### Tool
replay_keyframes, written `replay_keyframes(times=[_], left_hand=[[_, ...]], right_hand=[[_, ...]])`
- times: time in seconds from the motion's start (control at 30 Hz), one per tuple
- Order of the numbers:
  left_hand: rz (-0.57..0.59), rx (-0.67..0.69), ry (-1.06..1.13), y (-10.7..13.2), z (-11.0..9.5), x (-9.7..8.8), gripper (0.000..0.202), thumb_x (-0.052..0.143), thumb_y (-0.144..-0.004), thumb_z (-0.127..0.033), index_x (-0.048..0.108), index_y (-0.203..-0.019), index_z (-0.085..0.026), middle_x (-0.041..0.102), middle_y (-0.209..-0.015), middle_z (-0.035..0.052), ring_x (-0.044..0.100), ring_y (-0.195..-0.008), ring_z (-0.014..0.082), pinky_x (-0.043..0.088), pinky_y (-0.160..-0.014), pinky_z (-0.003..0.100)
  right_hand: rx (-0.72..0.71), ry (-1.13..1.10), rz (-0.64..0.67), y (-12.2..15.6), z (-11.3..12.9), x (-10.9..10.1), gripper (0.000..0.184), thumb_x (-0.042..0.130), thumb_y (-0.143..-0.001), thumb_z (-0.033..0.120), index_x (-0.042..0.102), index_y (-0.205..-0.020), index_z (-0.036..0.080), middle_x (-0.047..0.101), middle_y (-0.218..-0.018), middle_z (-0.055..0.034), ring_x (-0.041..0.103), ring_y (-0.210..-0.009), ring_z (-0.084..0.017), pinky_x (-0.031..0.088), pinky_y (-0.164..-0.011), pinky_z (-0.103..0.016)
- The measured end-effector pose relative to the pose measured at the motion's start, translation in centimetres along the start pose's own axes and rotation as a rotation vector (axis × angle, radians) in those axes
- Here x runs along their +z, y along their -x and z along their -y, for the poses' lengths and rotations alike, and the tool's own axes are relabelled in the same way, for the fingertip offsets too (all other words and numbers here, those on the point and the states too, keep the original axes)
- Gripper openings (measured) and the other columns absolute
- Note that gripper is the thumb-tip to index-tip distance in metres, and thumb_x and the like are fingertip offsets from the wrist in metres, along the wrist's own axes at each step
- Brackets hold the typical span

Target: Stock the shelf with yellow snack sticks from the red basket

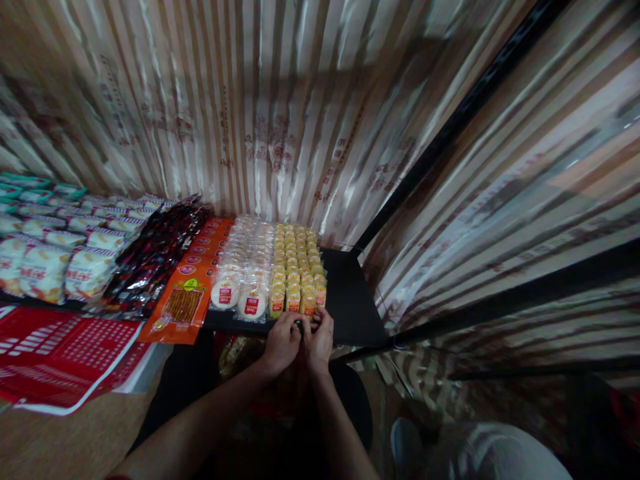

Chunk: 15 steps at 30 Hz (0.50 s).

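Rows of small yellow snack packets point(295, 267) lie on a black shelf point(353, 303). My left hand point(281, 343) and my right hand point(319, 339) meet at the shelf's front edge, just below the nearest yellow packets. Both hands have their fingers curled and pressed together around something small and dark that I cannot make out. Beside the yellow packets lie clear packs of round white cakes point(243, 280) with red labels.
Further left on the shelf are orange packets point(187, 297), shiny dark red packets point(155, 257) and white and teal bags point(60, 257). A red printed sheet point(60, 353) hangs at the lower left. Striped foil curtains point(280, 100) wall the back and right, and a black pole point(465, 107) runs diagonally.
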<state>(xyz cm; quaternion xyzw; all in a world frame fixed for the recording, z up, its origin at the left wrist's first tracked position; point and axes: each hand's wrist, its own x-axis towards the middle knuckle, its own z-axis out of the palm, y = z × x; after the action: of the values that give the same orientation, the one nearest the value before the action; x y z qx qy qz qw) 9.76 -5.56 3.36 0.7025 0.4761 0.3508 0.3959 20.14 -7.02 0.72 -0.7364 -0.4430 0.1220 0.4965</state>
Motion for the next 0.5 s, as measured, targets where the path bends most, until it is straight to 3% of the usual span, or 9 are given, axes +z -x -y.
replay_keyframes(times=[0.27, 0.4, 0.5], left_hand=[[0.022, 0.062, -0.024, -0.5, 0.9, 0.8, 0.039, 0.038, -0.07, -0.001, 0.057, -0.102, -0.015, 0.058, -0.109, 0.0082, 0.051, -0.107, 0.0163, 0.04, -0.099, 0.033], [0.017, 0.069, -0.019, -0.5, 1.1, 0.9, 0.041, 0.037, -0.071, -0.001, 0.057, -0.103, -0.016, 0.057, -0.111, 0.0075, 0.05, -0.108, 0.0157, 0.039, -0.1, 0.033], [-0.009, 0.108, 0.006, 0.3, 1.2, 0.3, 0.036, 0.036, -0.072, -0.003, 0.058, -0.098, -0.016, 0.059, -0.102, 0.0068, 0.054, -0.098, 0.0148, 0.044, -0.091, 0.031]], right_hand=[[-0.053, 0.044, -0.003, -0.3, -0.3, 0.4, 0.025, 0.047, -0.079, 0.036, 0.053, -0.096, 0.019, 0.05, -0.098, -0.0095, 0.052, -0.086, -0.019, 0.049, -0.073, -0.034], [-0.089, 0.063, -0.029, -0.2, -0.5, 0.4, 0.027, 0.046, -0.08, 0.036, 0.054, -0.098, 0.017, 0.05, -0.102, -0.0117, 0.05, -0.095, -0.021, 0.047, -0.077, -0.036], [-0.093, 0.022, -0.063, 0.9, -0.6, 0.1, 0.031, 0.043, -0.082, 0.039, 0.054, -0.1, 0.016, 0.052, -0.105, -0.0125, 0.051, -0.096, -0.02, 0.046, -0.077, -0.033]])
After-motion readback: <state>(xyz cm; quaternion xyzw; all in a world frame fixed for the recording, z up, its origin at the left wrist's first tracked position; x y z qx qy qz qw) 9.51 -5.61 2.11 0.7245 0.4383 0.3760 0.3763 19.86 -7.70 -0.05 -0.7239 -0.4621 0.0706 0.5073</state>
